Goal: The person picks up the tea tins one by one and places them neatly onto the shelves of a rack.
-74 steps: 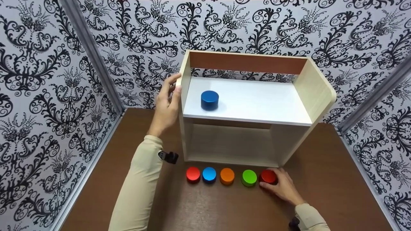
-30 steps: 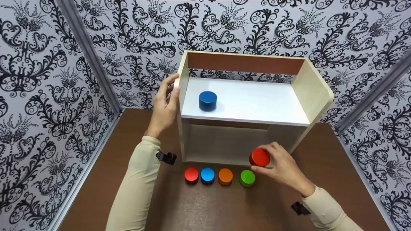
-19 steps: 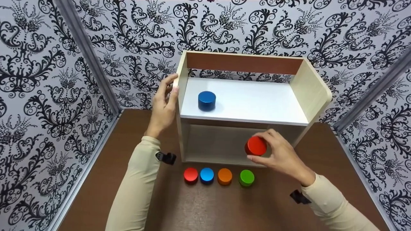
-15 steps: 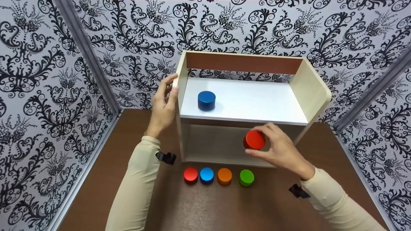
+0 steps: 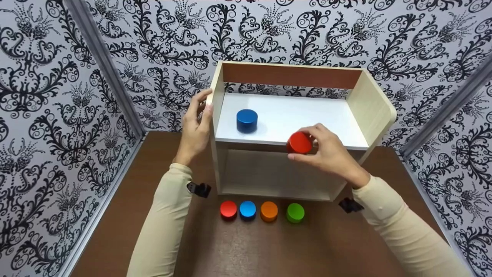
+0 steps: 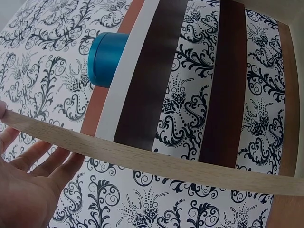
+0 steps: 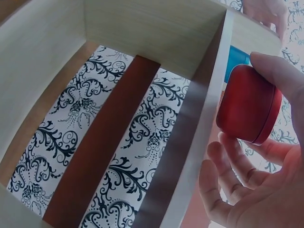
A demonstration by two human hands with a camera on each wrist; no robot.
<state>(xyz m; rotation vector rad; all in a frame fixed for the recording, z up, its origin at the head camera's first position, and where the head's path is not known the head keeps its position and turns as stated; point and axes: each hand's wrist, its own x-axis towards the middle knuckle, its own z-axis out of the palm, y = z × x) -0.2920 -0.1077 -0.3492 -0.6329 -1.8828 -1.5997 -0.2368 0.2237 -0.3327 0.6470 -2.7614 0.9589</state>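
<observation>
My right hand (image 5: 326, 152) pinches a red round tin (image 5: 300, 142) between thumb and fingers, in front of the white shelf's edge. In the right wrist view a seam runs round this red tin (image 7: 247, 104). My left hand (image 5: 196, 129) holds the left side panel of a small wooden shelf unit (image 5: 378, 104), thumb at its front edge. In the left wrist view the fingers of my left hand (image 6: 35, 183) lie against the panel's outer side. A dark blue tin (image 5: 246, 121) stands on the upper white shelf (image 5: 307, 111), towards the left.
On the brown table (image 5: 246, 250), in front of the unit, a row of tins stands: light red (image 5: 228, 210), light blue (image 5: 247, 210), orange (image 5: 269, 211) and green (image 5: 295, 212). The unit's lower compartment (image 5: 269, 173) faces me. Patterned walls (image 5: 161, 46) rise behind and beside the table.
My right hand has taken the red tin from the right end of the row and lifted it up to the upper shelf's front edge. My left hand has stayed on the panel.
</observation>
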